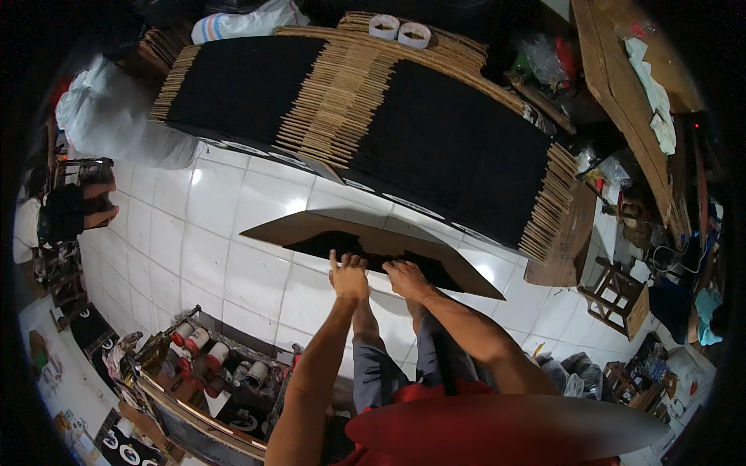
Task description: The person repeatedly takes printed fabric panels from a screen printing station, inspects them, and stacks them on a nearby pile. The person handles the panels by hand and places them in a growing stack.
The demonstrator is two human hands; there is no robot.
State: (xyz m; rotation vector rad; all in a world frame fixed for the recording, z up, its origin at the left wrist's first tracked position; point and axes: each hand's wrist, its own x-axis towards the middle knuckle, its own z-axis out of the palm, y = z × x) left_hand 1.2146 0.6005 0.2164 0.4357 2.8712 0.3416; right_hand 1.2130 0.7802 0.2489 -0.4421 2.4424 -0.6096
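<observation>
My left hand (350, 276) and my right hand (406, 279) both grip the near edge of a brown board (454, 272), a little left and right of its middle. The board has an irregular black patch on it and is held above the white tiled floor, in front of my legs. My left hand's fingertips reach over onto the black patch, and my right hand's fingers are curled at the edge. Beyond the board stands a long curved row of stacked panels with black middles (466, 147) and brown ridged bands (330, 105).
Two white cups (414, 35) sit atop the far stack. Sacks (113, 116) lie upper left. A person's legs (89, 206) show at left. A cart with cans (198, 342) stands lower left, a wooden stool (614, 299) at right, and large cardboard sheets (618, 109) lean upper right.
</observation>
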